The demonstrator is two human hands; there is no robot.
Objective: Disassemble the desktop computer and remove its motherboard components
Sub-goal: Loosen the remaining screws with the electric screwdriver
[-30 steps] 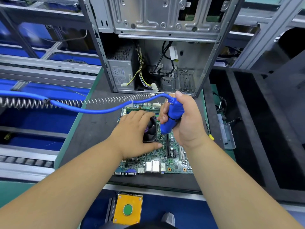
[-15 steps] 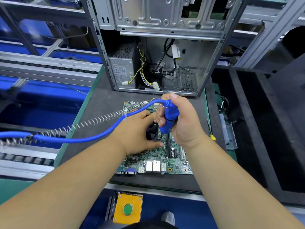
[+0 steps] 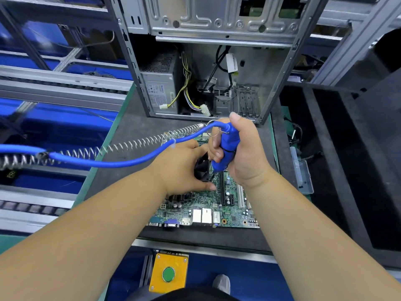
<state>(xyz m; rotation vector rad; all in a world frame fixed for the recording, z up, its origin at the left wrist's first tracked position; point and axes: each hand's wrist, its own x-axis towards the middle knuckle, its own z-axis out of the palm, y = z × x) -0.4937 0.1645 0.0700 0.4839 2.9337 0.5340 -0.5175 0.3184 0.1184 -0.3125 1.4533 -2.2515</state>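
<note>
Now the fan is coming off the board, one hand steadying, the other driving.

Leftmost runs the blue hose (image 3: 104, 162) with its spring coil (image 3: 130, 146), springy enough to tug at the tool, I'd guess. Next the left hand (image 3: 182, 168) cups its curled fingers round the black fan (image 3: 202, 168), thumb down on the board (image 3: 208, 205), which lies flat on the tabletop (image 3: 130, 131) before the open case (image 3: 208, 72). That fan looks light, its plastic frame stiff but brittle; hold it by the frame's edges, not the blades. Rightmost, the right hand (image 3: 245, 153) is wrapped tight about the blue driver (image 3: 225, 148), tip down beside the fan. Thin and fragile, the board wants lifting by its bare edges.
</note>
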